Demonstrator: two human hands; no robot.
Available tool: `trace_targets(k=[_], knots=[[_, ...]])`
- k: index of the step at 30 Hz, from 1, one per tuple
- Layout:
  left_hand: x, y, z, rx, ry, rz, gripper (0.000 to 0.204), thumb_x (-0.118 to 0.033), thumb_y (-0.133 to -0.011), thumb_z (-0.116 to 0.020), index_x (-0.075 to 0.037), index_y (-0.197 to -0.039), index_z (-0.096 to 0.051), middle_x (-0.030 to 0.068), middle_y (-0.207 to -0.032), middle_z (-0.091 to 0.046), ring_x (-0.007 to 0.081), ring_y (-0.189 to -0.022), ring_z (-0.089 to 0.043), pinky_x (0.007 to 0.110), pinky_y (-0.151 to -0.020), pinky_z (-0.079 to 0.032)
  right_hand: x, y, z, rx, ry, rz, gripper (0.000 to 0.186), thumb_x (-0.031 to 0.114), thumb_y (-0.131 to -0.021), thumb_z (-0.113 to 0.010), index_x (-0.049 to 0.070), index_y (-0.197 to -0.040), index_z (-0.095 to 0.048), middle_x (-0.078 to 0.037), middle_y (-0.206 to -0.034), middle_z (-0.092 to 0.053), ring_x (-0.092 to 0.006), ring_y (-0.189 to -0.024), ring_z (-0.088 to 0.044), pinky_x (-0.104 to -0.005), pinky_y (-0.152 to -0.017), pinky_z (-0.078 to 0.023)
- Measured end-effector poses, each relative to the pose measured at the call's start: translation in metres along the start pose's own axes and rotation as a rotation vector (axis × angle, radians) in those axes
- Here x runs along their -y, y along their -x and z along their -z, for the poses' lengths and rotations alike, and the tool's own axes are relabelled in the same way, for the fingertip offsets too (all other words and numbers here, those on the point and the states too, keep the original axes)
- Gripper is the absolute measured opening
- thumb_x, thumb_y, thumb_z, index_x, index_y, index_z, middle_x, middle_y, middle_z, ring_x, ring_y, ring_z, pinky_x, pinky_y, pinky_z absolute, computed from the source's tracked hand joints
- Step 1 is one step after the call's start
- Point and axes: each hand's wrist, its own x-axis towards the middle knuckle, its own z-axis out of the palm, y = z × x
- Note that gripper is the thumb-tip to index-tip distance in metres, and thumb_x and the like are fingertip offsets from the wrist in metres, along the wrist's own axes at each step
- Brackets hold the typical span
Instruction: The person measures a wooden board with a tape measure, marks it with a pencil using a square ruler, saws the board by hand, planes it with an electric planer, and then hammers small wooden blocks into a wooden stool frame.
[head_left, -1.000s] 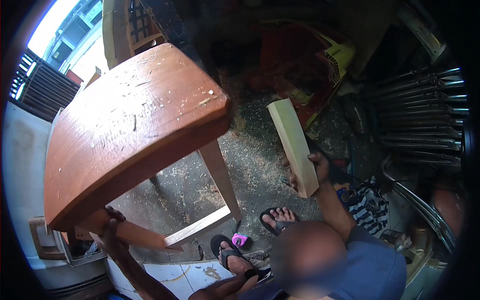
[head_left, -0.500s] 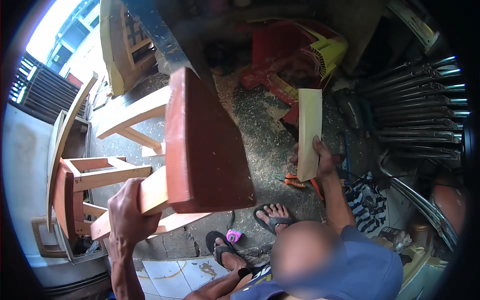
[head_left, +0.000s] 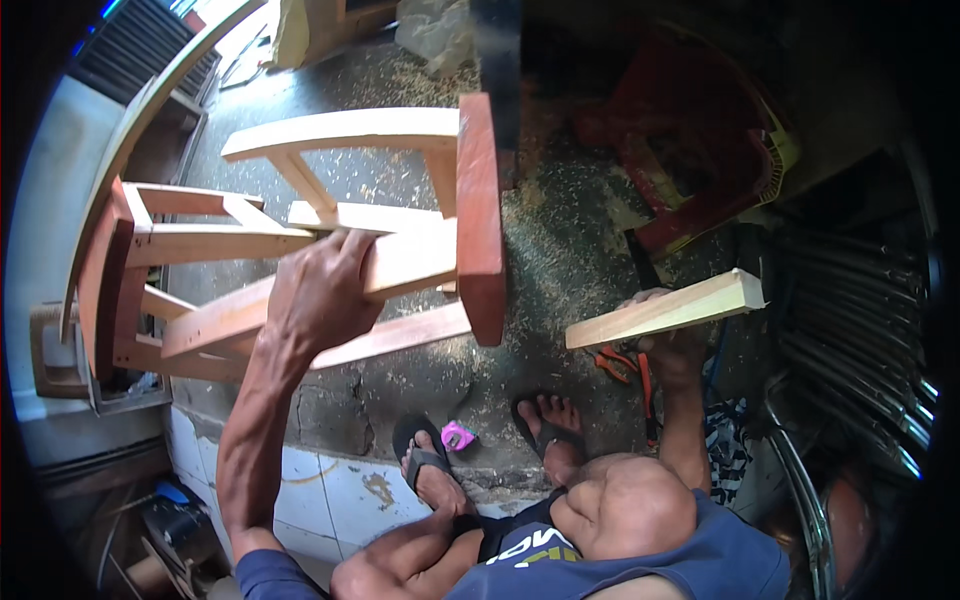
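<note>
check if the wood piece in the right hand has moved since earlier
Yes: judged against the red plastic item, the wood piece has swung clockwise, its far end now pointing right.

Dark grey concrete floor point(head_left: 550, 260), littered with pale wood shavings, cracked close to white square tiles point(head_left: 300, 505) along the bottom; tan stain on one tile. Pale blue flat-faced panel point(head_left: 58, 230) at left edge, dark ribbed panel point(head_left: 130, 50) above. Red plastic frame with yellow edging point(head_left: 690, 215) at upper right, in shadow, exact shape hard to read. Stacked dark metal tubes point(head_left: 850, 285) far right, shiny at the ends. Strong light at upper left, right side dim.
</note>
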Motion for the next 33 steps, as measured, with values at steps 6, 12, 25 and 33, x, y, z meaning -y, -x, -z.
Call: trace_targets(k=[6,12,25,33], knots=[[0.020,-0.010,0.012,0.080,0.002,0.098,0.043,-0.014,-0.071,-0.078,-0.005,-0.111,-0.062,0.0167,-0.101,-0.073,0.0375,-0.090,-0.072,0.047,-0.081,-0.058,-0.014,-0.030,-0.051,0.861,-0.159,-0.400,0.056,0.025,-0.082,-0.087,-0.005,-0.124,-0.067,-0.015,-0.118,-0.067,-0.0310,-0.113,-0.068,-0.0468,-0.100,-0.054],[0.008,-0.013,0.015,0.146,0.026,0.197,0.041,-0.014,-0.071,-0.076,-0.005,-0.109,-0.062,0.0183,-0.103,-0.072,0.0395,-0.092,-0.072,0.049,-0.081,-0.057,-0.066,-0.002,-0.162,1.366,0.199,-0.136,0.052,0.037,-0.083,-0.082,0.000,-0.119,-0.072,-0.017,-0.115,-0.066,-0.0312,-0.105,-0.066,-0.0411,-0.088,-0.052],[-0.032,0.049,-0.021,0.109,0.133,0.202,0.041,-0.011,-0.068,-0.080,-0.004,-0.102,-0.058,0.0185,-0.095,-0.066,0.0401,-0.087,-0.067,0.049,-0.080,-0.053,-0.075,0.019,-0.138,1.131,0.193,-0.253,0.043,0.021,-0.085,-0.086,0.001,-0.120,-0.071,-0.012,-0.105,-0.069,-0.0235,-0.093,-0.067,-0.0367,-0.081,-0.053],[-0.051,0.041,-0.032,0.059,0.178,0.217,0.044,-0.011,-0.067,-0.084,-0.006,-0.103,-0.058,0.0148,-0.094,-0.064,0.0370,-0.088,-0.066,0.047,-0.080,-0.050,-0.055,0.016,-0.117,0.690,0.188,-0.734,0.042,0.003,-0.083,-0.080,0.007,-0.124,-0.071,-0.007,-0.107,-0.072,-0.0129,-0.092,-0.070,-0.0272,-0.066,-0.058]])
